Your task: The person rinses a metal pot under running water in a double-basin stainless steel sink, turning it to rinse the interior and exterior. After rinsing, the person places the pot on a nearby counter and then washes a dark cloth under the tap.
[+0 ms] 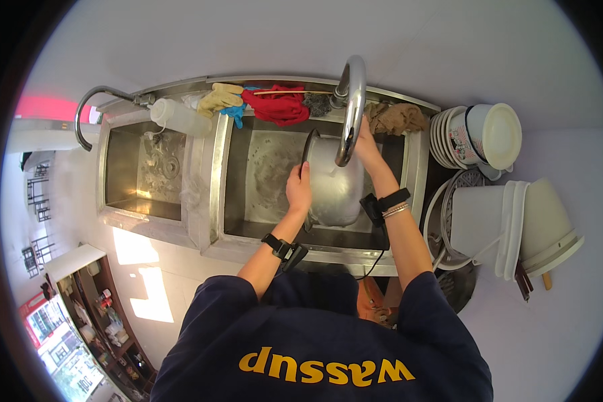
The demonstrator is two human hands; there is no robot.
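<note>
A large metal pot or basin [334, 181] is tipped on its side over the right sink [261, 178], its rim facing left. My left hand [299, 190] grips that rim, the thumb on the outer wall. My right hand [366, 143] is near the far right side of the basin, its fingers partly hidden behind the curved chrome faucet [353, 113]; whether it grips the basin I cannot tell. Behind the sink lie a red cloth [281, 106], a steel wool scrubber [317, 104], a thin stick, a pale glove [220, 99] and a brown cloth [397, 118].
A smaller sink [145, 171] with its own faucet [83, 115] stands left, a white squeeze bottle [178, 116] between the basins. To the right are stacked enamel-like bowls [457, 135], white buckets [507, 231] and a perforated metal tray [455, 201]. Shelves [98, 296] stand at lower left.
</note>
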